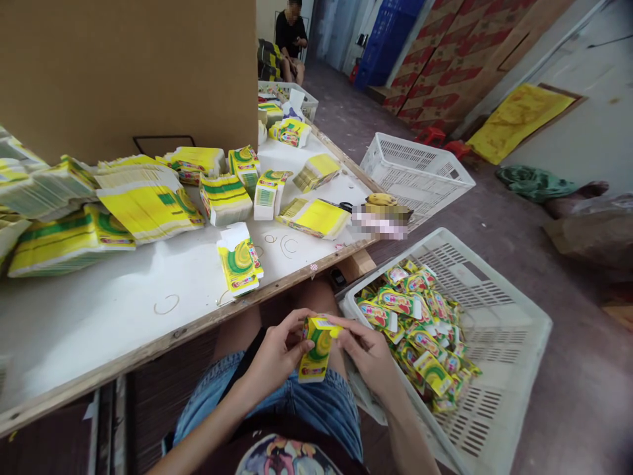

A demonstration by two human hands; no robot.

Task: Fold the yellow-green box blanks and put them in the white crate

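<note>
Over my lap I hold a small yellow and green carton (pixel 316 353) between both hands. My left hand (pixel 281 349) grips it along its left side, thumb on the front. At the upper right corner, the fingers of my right hand (pixel 366 349) pinch a yellow flap of the same carton. To my right, a white plastic crate (pixel 494 270) holds many folded yellow and green cartons (pixel 420 330). On the table before me lie a few flat, unfolded cartons (pixel 240 260) near the edge.
The white table (pixel 123 297) carries stacks of flat cartons (pixel 143 198), rubber bands, scissors (pixel 346 207) and bananas (pixel 382 199). A large cardboard box (pixel 128 72) stands at its back. Another white crate (pixel 415 168) is on the floor beyond. A person (pixel 291 39) sits far off.
</note>
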